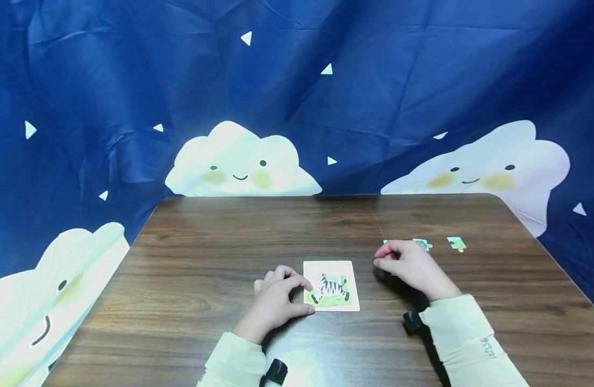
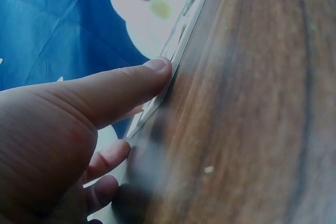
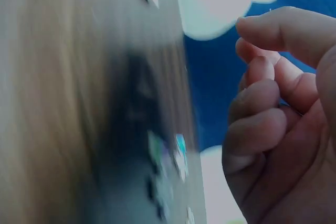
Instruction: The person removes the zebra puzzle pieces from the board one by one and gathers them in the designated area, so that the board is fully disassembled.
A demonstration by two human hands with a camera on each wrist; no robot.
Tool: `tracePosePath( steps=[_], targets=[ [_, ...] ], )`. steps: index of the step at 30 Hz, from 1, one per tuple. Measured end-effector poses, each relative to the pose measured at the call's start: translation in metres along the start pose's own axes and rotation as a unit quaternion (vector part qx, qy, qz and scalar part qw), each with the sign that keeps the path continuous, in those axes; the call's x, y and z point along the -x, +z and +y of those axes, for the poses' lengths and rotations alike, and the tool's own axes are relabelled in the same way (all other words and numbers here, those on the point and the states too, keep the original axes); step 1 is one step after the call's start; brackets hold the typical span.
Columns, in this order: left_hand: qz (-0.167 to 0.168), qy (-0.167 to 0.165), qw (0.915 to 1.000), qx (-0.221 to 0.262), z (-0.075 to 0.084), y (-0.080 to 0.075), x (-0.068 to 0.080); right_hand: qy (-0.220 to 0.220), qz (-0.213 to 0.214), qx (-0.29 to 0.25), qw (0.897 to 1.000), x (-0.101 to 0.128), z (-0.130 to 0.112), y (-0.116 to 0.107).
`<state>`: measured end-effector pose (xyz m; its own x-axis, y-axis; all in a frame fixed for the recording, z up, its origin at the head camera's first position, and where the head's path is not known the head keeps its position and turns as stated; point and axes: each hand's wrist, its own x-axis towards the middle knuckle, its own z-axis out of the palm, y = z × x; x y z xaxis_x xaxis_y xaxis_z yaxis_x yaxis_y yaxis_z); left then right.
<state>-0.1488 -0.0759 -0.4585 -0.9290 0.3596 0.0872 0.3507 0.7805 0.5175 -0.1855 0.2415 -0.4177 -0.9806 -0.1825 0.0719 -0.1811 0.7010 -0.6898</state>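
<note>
Clamping my left hand (image 1: 276,303) on the zebra board (image 1: 332,287), right hand (image 1: 415,267) agape, I judge it part-done, pieces (image 1: 456,243) left at its two o'clock.

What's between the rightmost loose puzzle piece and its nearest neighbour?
Bare tabletop separates the rightmost piece from the neighbouring piece; the head view shows this.

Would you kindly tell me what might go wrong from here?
The left hand touches the left side of the zebra board, so a small push might shift it. In the head view, the right hand partly hides the loose puzzle pieces, so one might be overlooked.
</note>
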Motion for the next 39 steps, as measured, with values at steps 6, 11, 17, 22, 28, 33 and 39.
tracePosePath(
  steps=[6, 11, 17, 22, 28, 33, 39],
  targets=[
    [0.002, 0.004, 1.0, 0.004, 0.001, 0.0, 0.0, -0.027, -0.038, -0.01, 0.999, -0.003, -0.017, 0.03],
    [0.002, 0.006, 1.0, 0.005, 0.0, 0.0, 0.0, -0.039, -0.062, -0.009, 0.997, -0.003, -0.029, 0.048],
    [0.001, 0.009, 0.9999, 0.004, -0.001, 0.0, -0.001, -0.037, -0.081, -0.001, 0.996, -0.003, -0.041, 0.062],
    [-0.001, 0.009, 1.0, 0.002, -0.001, 0.0, -0.001, -0.041, -0.104, 0.024, 0.993, -0.004, -0.047, 0.07],
    [-0.001, 0.009, 1.0, 0.001, -0.001, 0.0, 0.0, -0.057, -0.105, 0.045, 0.992, -0.003, -0.049, 0.074],
    [-0.002, 0.009, 1.0, 0.001, -0.001, 0.001, -0.001, -0.063, -0.104, 0.035, 0.992, -0.002, -0.049, 0.074],
    [-0.001, 0.009, 1.0, 0.001, -0.003, 0.002, -0.001, -0.057, -0.1, 0.032, 0.993, -0.002, -0.049, 0.074]
  ],
)
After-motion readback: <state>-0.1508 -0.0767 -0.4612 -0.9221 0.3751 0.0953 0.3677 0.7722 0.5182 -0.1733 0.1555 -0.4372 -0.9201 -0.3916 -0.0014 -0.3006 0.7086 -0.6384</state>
